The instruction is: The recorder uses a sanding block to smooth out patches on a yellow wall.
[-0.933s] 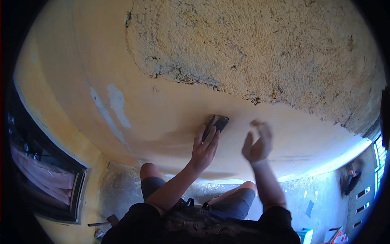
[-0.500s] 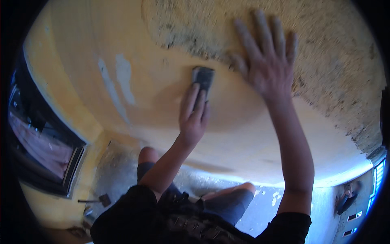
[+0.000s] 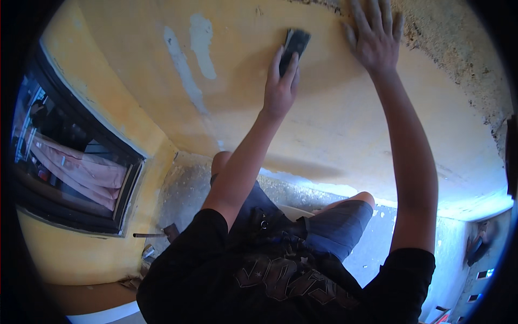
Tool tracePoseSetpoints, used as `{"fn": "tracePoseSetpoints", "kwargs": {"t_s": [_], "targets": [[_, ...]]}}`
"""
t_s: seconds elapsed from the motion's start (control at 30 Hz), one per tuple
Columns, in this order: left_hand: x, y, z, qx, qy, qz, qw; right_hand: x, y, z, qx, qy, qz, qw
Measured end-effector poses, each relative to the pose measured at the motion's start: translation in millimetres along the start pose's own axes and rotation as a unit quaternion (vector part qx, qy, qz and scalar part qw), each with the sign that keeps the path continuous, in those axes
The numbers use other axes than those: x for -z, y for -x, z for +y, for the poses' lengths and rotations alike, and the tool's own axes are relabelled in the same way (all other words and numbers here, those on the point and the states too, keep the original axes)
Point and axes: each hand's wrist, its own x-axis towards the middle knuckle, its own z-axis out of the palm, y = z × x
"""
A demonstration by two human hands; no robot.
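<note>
A dark, flat rectangular sanding block (image 3: pixel 295 47) lies against the yellow wall (image 3: pixel 324 105). My left hand (image 3: pixel 281 90) is closed round its lower end, and the upper end sticks out past my fingers. To the right, my right hand (image 3: pixel 379 46) rests spread on the wall, holding nothing; its fingertips reach the picture's top edge. It lies by the border between the smooth yellow paint and a rough, bare patch (image 3: pixel 445 51). Pale patches of lost paint (image 3: pixel 202 46) show left of the block.
A dark-framed window (image 3: pixel 129 191) with a pinkish curtain (image 3: pixel 89 173) is at the left. On the floor lies a hammer-like tool (image 3: pixel 170 233) beside small clutter. My bent knees (image 3: pixel 364 198) are close to the wall's foot. Another person (image 3: pixel 479 245) is at the far right.
The view has tilted down, so wall, window and both hands sit higher and further right in the picture. The sanding block leans more to the right. My right hand remains flat on the wall.
</note>
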Motion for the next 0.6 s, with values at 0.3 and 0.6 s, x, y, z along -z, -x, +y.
{"fn": "tracePoseSetpoints", "kwargs": {"t_s": [0.3,0.6], "targets": [[1.1,-83.7,12.3,-0.03,-0.042,0.08,0.995,-1.1,6.5,-8.4,-0.043,0.049,-0.022,0.998],[-14.7,-53.8,15.9,-0.009,0.019,0.077,0.997,-10.3,4.3,-4.8,-0.041,0.036,0.012,0.998]]}}
